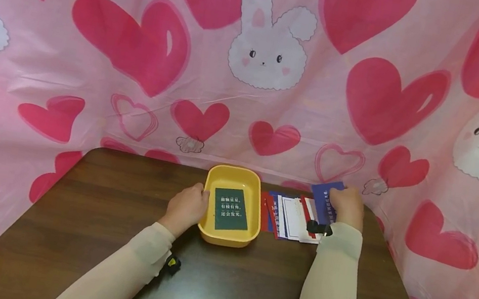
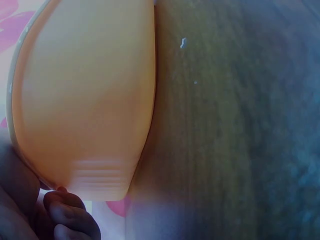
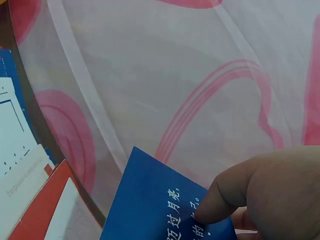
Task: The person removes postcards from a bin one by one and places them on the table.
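A yellow plastic basin stands toward the back of the table, with a dark green card printed in white lying inside. My left hand grips the basin's left rim; the left wrist view shows curled fingers at the rim's edge. On the right, my right hand pinches a blue card with white lettering between thumb and fingers. That card is tilted up over the right end of a spread row of cards in white, red and blue. In the right wrist view the thumb presses over the lettering.
The brown wooden table reaches toward me in front of the basin. A pink curtain with hearts and rabbits hangs close behind the table and along both sides. The card row lies just right of the basin.
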`<state>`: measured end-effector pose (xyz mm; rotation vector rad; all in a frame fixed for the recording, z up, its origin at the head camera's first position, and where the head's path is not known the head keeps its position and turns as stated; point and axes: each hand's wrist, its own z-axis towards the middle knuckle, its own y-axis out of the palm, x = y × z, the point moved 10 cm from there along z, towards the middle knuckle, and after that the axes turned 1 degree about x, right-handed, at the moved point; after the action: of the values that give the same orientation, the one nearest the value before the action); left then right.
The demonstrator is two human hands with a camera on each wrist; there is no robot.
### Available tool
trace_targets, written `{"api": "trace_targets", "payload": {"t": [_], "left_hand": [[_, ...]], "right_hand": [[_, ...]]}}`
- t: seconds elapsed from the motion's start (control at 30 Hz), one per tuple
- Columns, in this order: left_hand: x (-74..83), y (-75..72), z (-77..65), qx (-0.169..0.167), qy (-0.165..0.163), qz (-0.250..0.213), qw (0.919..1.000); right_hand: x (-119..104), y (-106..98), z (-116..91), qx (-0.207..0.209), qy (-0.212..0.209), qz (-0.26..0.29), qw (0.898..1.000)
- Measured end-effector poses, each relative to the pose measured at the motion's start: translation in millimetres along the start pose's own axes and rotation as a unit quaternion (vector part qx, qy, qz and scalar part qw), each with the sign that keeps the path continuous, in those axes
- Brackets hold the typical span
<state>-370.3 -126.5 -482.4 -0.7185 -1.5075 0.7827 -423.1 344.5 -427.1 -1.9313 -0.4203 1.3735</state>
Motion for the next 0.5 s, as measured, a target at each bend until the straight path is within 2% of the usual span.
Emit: {"api": "trace_targets", "payload": {"t": [0.2, 0.3, 0.5], "left_hand": [[-0.5, -0.9, -1.7, -0.006, -0.015, -0.004, 0.9999], [-0.5, -1.5, -2.2, -0.006, -0.016, -0.004, 0.9998], [-0.2, -1.5, -2.7, -0.005, -0.014, -0.006, 0.9999]], "right_hand": [[12, 7, 5, 0.000, 0.008, -0.020, 1.000], [17, 14, 8, -0.018, 0.014, -0.041, 0.999], [23, 20, 12, -0.024, 0.014, -0.071, 0.997]]}}
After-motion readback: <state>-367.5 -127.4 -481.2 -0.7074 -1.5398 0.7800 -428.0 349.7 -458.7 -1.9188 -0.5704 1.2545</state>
